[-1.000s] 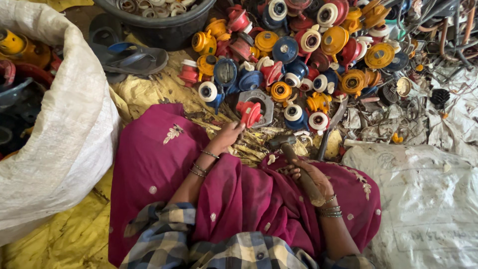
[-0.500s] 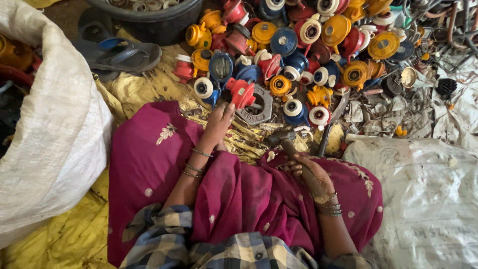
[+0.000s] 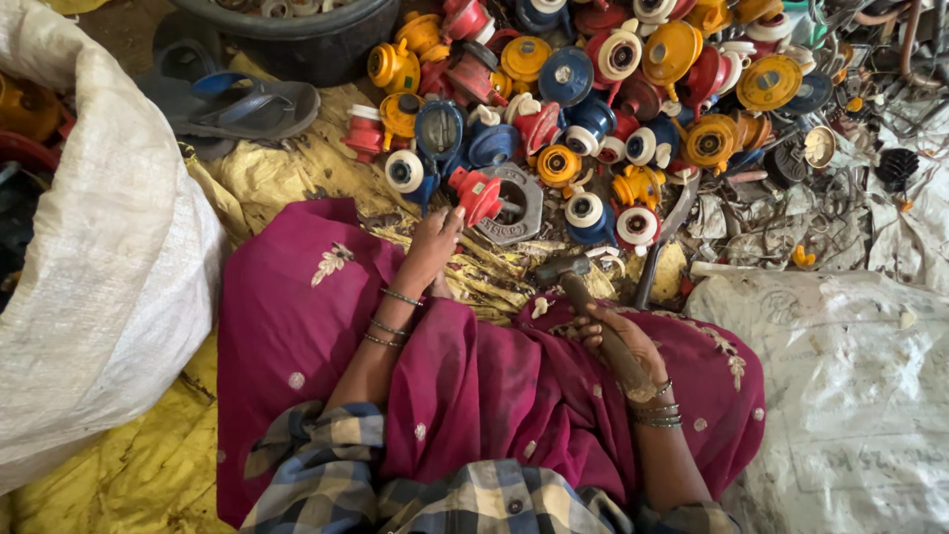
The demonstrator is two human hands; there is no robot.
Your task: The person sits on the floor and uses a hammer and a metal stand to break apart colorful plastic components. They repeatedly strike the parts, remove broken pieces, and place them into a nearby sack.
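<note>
My left hand (image 3: pixel 431 242) reaches forward and grips a red plastic part (image 3: pixel 478 193) held over a grey metal ring block (image 3: pixel 519 210) on the ground. My right hand (image 3: pixel 618 341) rests on my lap, closed around the wooden handle of a hammer (image 3: pixel 565 272) whose dark head points toward the ring block. I sit cross-legged in magenta cloth (image 3: pixel 297 307). A heap of round plastic parts (image 3: pixel 633 89) in orange, blue, red and white lies just beyond my left hand.
A large white sack (image 3: pixel 89 267) stands at my left, another white sack (image 3: pixel 850 386) lies at my right. A dark tub (image 3: pixel 306 40) and a grey sandal (image 3: pixel 247 104) sit at the far left. Metal scraps and wires (image 3: pixel 840 178) lie at the far right.
My left hand has carried the red part a little farther forward to the ring block. The right hand and hammer stay on my lap. The view has shifted slightly.
</note>
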